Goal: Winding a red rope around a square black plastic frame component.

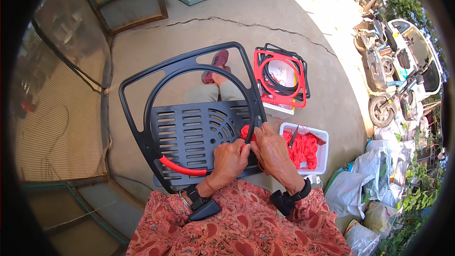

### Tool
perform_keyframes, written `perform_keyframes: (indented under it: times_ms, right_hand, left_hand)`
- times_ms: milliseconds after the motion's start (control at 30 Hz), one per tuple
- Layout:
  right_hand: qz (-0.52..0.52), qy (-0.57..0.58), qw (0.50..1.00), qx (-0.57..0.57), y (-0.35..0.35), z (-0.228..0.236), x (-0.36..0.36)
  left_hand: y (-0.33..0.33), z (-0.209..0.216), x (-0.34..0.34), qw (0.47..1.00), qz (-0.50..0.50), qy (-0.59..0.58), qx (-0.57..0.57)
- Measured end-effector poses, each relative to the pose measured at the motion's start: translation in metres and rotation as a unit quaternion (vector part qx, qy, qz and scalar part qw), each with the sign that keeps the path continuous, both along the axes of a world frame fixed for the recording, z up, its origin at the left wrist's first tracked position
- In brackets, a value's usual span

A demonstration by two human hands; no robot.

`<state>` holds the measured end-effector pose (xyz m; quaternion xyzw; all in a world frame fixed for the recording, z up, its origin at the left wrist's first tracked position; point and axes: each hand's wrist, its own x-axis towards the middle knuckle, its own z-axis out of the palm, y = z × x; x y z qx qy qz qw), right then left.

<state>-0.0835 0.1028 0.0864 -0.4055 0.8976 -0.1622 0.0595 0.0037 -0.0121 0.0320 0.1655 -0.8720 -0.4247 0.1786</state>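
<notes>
Across my lap lies a black frame (124, 96) with a round ring inside a squarish outer border. Red cord wound tightly round the ring (182, 166) covers a stretch at its lower left. On the ring's lower right side my two hands meet. My left hand (231, 159) is closed, thumb and fingers pinched on the ring. Closed beside it, my right hand (271, 146) grips red cord against the frame. A small bundle of red cord (245, 131) shows just above the fingers; part of it is hidden by the ring and hand.
Under the frame is a dark slotted plastic board (189, 135). To the right, a white basket (324, 156) contains red cord bundles and scissors (294, 136). Beyond it, red and black frames (279, 100) rest on a white box. Filled sacks (350, 185) and a motorbike (403, 92) stand farther right.
</notes>
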Motion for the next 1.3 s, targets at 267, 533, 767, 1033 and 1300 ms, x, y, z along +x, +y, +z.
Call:
perform_keyframes:
  times_ms: [267, 533, 767, 1033, 1300]
  right_hand:
    - [0.021, -0.052, 0.984, -0.171, 0.017, -0.020, 0.029]
    - [-0.062, -0.013, 0.985, -0.160, 0.025, -0.036, 0.024]
    - [-0.043, -0.093, 0.980, -0.173, 0.010, -0.055, 0.014]
    - [0.060, 0.050, 0.993, -0.083, -0.011, -0.031, -0.016]
    - [0.072, -0.002, 0.997, 0.018, -0.027, -0.052, -0.029]
  left_hand:
    - [-0.012, -0.026, 0.010, 0.995, 0.025, -0.086, 0.039]
    - [0.002, -0.024, 0.014, 0.998, -0.035, -0.053, 0.002]
    - [-0.006, -0.037, 0.007, 0.996, -0.034, -0.083, -0.027]
    - [0.001, -0.034, 0.008, 0.995, -0.031, -0.075, -0.050]
    - [0.003, -0.040, 0.012, 0.993, -0.067, -0.083, -0.043]
